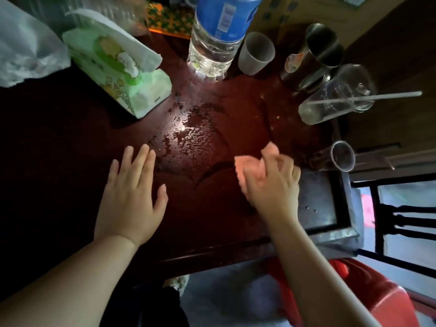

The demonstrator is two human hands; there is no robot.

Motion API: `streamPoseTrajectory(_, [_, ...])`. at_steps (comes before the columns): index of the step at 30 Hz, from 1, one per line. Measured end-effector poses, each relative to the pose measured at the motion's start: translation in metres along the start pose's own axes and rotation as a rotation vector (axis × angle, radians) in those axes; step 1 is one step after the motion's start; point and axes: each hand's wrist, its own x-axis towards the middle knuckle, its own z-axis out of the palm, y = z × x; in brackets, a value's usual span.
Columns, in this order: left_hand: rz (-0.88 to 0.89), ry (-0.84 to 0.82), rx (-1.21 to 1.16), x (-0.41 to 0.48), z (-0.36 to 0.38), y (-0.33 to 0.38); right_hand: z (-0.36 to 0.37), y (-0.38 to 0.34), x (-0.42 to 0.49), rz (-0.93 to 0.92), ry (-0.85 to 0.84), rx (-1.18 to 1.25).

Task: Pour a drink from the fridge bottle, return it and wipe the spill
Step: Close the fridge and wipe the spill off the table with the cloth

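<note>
A wet spill [188, 135] glistens in the middle of the dark red table [70, 149]. My right hand [271, 182] presses a crumpled pinkish tissue [245, 166] onto the table just right of the wet patch. My left hand [132, 197] lies flat on the table with fingers spread, left of the spill, holding nothing. A large clear water bottle with a blue label [217, 36] stands at the back, behind the spill. A small glass [342, 156] stands near the right edge of the table.
A green and white tissue pack [120, 74] sits at the back left, next to a white plastic bag [26, 46]. A paper cup [256, 54], metal cups [323, 46] and a plastic cup with a straw [335, 97] crowd the back right. A red stool [377, 298] stands below.
</note>
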Motion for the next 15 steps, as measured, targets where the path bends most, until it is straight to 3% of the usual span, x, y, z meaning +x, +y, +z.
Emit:
streamPoseTrajectory(2, [-0.001,0.003,-0.011,0.000,0.000,0.000,-0.003,0.022,-0.019,0.013,-0.002,-0.059])
streamPoseTrajectory(6, [-0.005,0.001,-0.014,0.001,-0.001,0.001,0.005,0.027,-0.014,0.532,0.125,0.114])
streamPoseTrajectory(9, [-0.011,-0.008,-0.021,0.000,-0.001,0.001,0.018,-0.012,0.017,0.717,0.218,0.216])
streamPoseTrajectory(12, [-0.018,-0.005,-0.014,0.000,-0.002,0.001,0.023,-0.064,0.059,0.652,0.225,0.213])
streamPoseTrajectory(15, [-0.010,-0.006,-0.009,-0.002,-0.001,0.000,0.030,-0.102,0.062,0.382,0.201,0.114])
